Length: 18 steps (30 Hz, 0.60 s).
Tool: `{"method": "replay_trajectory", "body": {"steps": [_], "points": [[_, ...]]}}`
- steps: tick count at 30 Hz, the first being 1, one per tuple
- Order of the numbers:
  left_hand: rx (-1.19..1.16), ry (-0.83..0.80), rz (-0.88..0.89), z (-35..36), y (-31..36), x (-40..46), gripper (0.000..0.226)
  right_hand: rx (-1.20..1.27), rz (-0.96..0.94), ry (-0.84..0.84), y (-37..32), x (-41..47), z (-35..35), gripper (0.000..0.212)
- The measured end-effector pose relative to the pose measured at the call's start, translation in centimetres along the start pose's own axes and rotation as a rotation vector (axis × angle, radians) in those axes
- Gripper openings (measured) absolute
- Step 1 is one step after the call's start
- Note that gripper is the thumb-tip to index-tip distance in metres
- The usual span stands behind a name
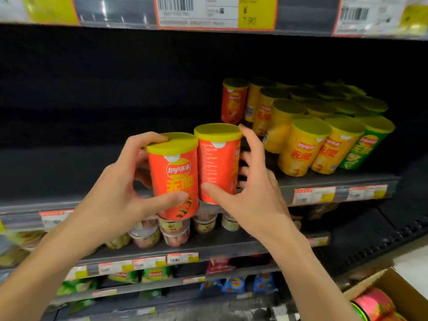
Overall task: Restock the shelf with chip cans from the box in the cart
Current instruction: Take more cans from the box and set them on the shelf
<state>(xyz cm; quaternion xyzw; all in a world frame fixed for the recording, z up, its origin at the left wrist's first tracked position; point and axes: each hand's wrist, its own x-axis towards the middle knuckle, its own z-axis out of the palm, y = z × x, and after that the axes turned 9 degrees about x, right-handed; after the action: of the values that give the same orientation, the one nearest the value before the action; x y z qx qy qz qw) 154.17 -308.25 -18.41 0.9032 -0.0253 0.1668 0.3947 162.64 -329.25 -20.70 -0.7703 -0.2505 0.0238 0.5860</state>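
At frame centre, your left hand (120, 193) gripped one red chip can (173, 179) and your right hand (250, 188) gripped another (217, 163), side by side before the shelf (324, 181).

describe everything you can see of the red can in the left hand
The red can is a short cylinder with a yellow lid, a white tab beneath it, a Lay's logo and yellow characters facing the camera. Upright, slightly tilted, it is held off the shelf edge by the left hand, beside a second red can.
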Motion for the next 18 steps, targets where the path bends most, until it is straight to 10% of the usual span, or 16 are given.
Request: {"method": "replay_trajectory", "body": {"steps": [18], "points": [[0.165, 0.116, 0.016, 2.1, -2.3, 3.0, 0.076, -0.001, -0.099, 0.157, 3.3, 3.3, 1.9, 0.098]]}}
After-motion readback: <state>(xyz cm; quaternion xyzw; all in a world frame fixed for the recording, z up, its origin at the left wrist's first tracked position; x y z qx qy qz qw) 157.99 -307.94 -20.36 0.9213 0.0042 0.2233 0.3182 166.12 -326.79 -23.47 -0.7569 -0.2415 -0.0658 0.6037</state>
